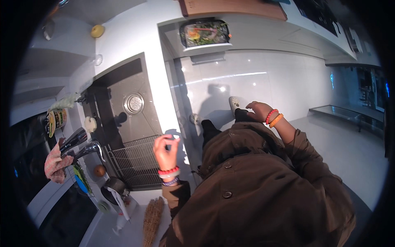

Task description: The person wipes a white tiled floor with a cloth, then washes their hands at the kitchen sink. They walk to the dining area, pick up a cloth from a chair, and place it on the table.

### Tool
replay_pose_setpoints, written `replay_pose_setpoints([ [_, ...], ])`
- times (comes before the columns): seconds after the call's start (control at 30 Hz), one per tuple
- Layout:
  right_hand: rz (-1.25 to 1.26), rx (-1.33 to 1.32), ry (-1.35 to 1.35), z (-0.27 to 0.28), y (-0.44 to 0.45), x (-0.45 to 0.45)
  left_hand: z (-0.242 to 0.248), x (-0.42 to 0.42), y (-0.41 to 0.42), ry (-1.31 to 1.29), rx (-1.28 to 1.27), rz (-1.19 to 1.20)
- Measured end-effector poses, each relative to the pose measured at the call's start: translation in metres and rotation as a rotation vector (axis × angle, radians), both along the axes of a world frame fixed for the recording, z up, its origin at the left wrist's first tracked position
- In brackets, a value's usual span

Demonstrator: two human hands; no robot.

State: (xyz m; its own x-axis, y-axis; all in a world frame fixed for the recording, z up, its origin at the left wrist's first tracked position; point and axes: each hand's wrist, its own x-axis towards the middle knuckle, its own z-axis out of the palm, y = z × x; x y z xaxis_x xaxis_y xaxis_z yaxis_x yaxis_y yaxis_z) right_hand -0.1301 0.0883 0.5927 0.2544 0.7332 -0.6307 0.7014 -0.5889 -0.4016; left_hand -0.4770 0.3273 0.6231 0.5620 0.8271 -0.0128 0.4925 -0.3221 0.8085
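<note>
My left hand (pixel 166 152) hovers over the white counter's front edge, beside the sink's wire rack (pixel 135 157). Its thumb and fingers curve into a near ring; a small bright patch shows at the tips, and I cannot tell if it is a held thing or the lit counter. Bracelets circle this wrist. My right hand (pixel 260 111) hangs by my thigh, fingers loosely bent and apart, with nothing seen in it. To the left lies the dark sink (pixel 123 77) with its round drain strainer (pixel 134 103). A chrome faucet (pixel 88 149) stands behind it, with a pink cloth (pixel 57 163) draped close by.
A black-lined bin (pixel 205 33) of food scraps hangs at the cabinet front. A wooden board (pixel 234 8) lies on the far counter, a yellow fruit (pixel 97 31) near the sink corner. A pot (pixel 115 188) and a bundle of dried stalks (pixel 152 220) sit nearer me.
</note>
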Motion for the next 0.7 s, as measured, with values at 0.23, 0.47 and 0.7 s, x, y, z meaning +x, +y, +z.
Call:
replay_pose_setpoints([
  [0.23, -0.491, -0.082, 0.003, -0.031, -0.142, 0.058, 0.021, 0.050, -0.024, 0.111, -0.003, 0.053],
  [0.47, -0.675, -0.064, 0.078, -0.072, -0.280, 0.122, 0.032, 0.157, -0.124, 0.277, 0.081, -0.144],
  [0.7, -0.636, -0.082, 0.061, -0.114, -0.391, 0.168, 0.033, 0.259, -0.214, 0.369, 0.131, -0.285],
])
